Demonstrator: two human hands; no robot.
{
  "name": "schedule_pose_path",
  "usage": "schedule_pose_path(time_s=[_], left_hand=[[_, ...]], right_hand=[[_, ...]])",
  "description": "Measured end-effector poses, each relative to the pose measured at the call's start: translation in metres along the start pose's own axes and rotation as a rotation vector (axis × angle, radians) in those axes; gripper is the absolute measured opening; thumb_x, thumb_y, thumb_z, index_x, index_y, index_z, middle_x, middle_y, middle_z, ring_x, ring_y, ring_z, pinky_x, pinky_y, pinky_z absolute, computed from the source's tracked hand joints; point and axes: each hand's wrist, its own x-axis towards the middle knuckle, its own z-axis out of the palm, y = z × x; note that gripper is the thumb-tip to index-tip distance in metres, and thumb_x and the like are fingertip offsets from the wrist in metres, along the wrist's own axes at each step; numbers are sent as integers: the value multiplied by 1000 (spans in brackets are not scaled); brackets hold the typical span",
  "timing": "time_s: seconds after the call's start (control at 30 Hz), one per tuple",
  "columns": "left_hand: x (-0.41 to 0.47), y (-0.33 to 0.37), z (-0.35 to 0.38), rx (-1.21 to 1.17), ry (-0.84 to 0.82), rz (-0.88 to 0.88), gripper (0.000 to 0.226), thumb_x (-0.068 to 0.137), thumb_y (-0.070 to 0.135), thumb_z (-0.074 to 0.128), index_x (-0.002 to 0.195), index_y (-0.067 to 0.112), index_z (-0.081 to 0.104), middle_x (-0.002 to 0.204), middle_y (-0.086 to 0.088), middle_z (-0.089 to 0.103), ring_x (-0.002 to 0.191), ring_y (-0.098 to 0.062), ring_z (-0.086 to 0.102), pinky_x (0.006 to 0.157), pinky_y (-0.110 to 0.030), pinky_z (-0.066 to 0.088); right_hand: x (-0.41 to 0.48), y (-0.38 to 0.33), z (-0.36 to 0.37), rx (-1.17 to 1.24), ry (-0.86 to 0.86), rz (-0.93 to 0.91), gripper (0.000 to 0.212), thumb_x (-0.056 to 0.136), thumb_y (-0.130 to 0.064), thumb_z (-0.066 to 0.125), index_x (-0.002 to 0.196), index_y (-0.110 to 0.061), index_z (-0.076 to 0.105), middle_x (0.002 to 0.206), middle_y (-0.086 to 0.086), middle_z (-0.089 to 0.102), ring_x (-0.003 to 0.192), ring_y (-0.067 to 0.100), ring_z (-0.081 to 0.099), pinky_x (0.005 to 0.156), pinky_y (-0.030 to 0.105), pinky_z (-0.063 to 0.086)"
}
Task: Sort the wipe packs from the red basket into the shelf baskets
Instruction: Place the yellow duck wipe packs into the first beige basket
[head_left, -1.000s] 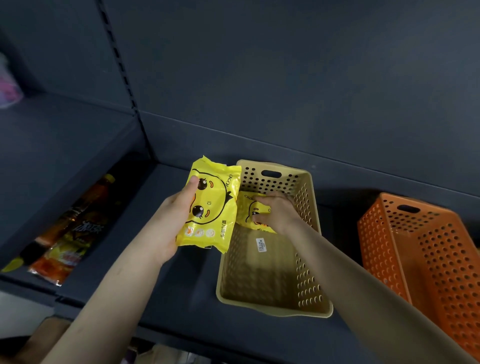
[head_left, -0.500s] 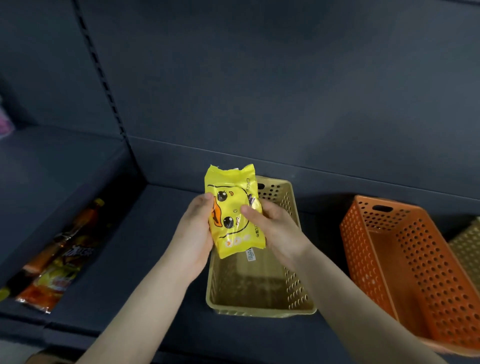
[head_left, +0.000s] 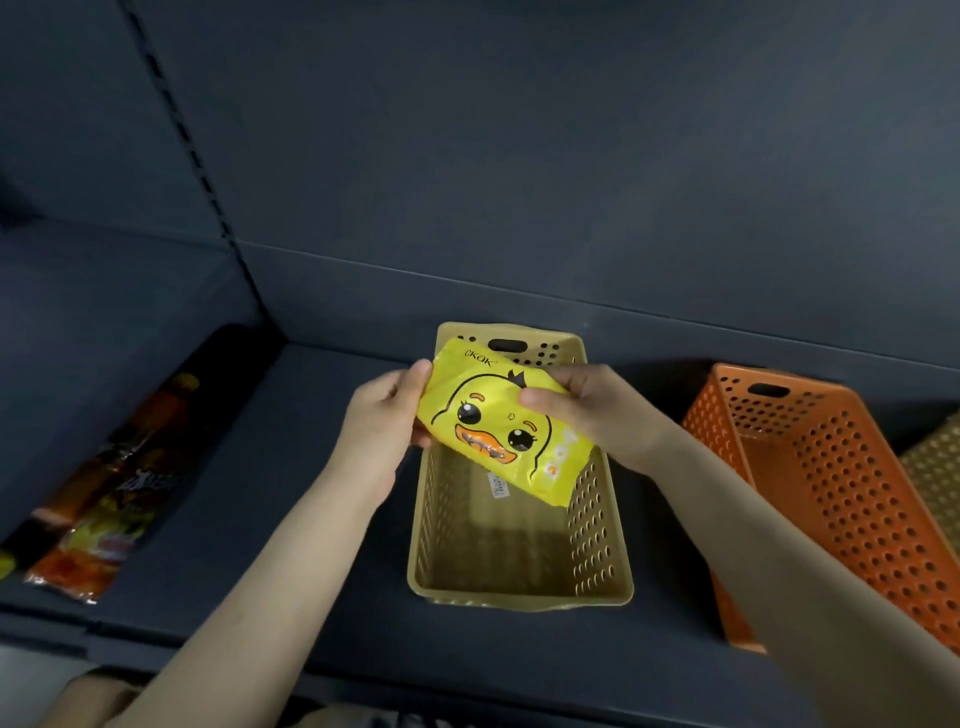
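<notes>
Dark grey shelf (head_left: 311, 519), dim light. Tan basket (head_left: 597, 545) stood mid-shelf, orange basket (head_left: 831, 493) just to its right. Snack packets (head_left: 104, 509) lay at the left end. Yellow wipe pack (head_left: 498, 415), duck face up, was held tilted over the far half of the tan basket, its low right corner dipping below the rim. Left hand (head_left: 384, 421) pinched the pack's left end, thumb on top. Right hand (head_left: 597, 410) gripped the far right edge, fingers (head_left: 566, 376) curled over it, thumb pressed on the face.
</notes>
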Motion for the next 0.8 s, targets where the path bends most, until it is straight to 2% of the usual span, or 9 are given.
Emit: schedule_pose_path(time_s=[0.1,0.2,0.27,0.3,0.37,0.43,0.57,0.73,0.8], left_hand=[[-1,-3,2,40,6,116,41,97,41,48,89,5,66,69,-2,64,55,-8,57,56,-25,48],[1,-6,-2,41,38,193,28,99,41,44,104,28,68,100,12,71,91,-1,64,79,-24,50],[2,-9,-2,70,30,180,33,100,47,38,124,37,57,128,18,58,116,2,52,100,-27,40],[2,-9,1,93,7,152,40,99,50,34,134,38,48,139,19,48,122,3,44,104,-26,34],[3,-11,7,146,-72,69,54,98,56,29,148,36,29,152,13,32,131,-2,33,104,-27,26],[3,-14,14,195,-151,23,59,97,59,25,151,35,19,156,8,26,140,-13,30,107,-35,27],[2,-17,17,170,-196,-14,54,99,56,20,149,36,23,153,7,34,138,-13,32,99,-28,26],[2,-14,16,205,-214,22,52,101,52,19,149,35,23,152,10,33,122,1,30,96,-22,23],[4,-16,16,220,-211,19,52,100,52,20,149,35,23,153,10,34,130,-3,32,96,-23,23]], right_hand=[[4,-7,-16,-37,-17,31,17,90,-24,64,104,-16,70,95,2,76,83,16,74,71,19,56],[10,-14,-37,-152,-80,80,22,87,-29,66,107,-18,70,97,-1,76,88,16,73,79,20,56],[18,-15,-45,-297,-155,126,24,87,-34,67,107,-22,71,98,-4,76,90,15,73,86,29,54],[23,-13,-44,-398,-180,141,22,87,-37,67,104,-24,71,97,-4,76,88,15,72,87,35,54],[35,-8,-33,-607,-246,129,21,86,-42,67,94,-24,71,92,2,75,82,21,71,82,41,53],[46,2,-16,-751,-348,108,32,87,-46,64,102,-18,70,98,9,72,83,24,67,80,40,52],[57,26,8,-877,-532,169,47,89,-42,62,132,-23,56,124,-5,63,110,18,58,100,39,46],[73,48,21,-880,-533,239,49,92,-50,52,138,-33,47,136,-7,56,121,20,53,105,45,42],[76,48,20,-847,-541,269,53,92,-52,51,141,-37,42,143,-9,50,128,20,48,108,46,38]])
